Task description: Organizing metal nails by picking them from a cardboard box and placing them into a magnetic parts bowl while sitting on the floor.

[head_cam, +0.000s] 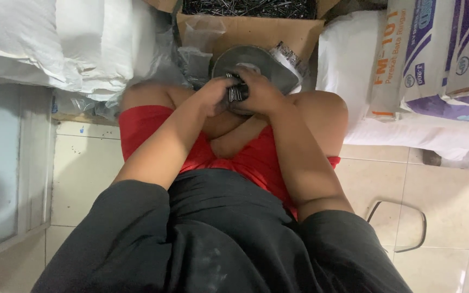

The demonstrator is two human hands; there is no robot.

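Observation:
I sit with my knees apart, in red shorts and a black shirt. My left hand (214, 93) and my right hand (259, 92) meet in front of me and together grip a bundle of dark metal nails (236, 90). The hands are held just over a round grey metal pan (256, 61), which sits between my knees in front of a cardboard box (245, 30). The lower ends of the nails are hidden by my fingers.
More loose nails (245, 6) fill the box at the top. White sacks (66, 43) lie at the left, printed bags (435, 54) at the right. Clear plastic wrap (191, 57) lies by my left knee. A metal stool leg (408, 222) stands on the tiled floor at the right.

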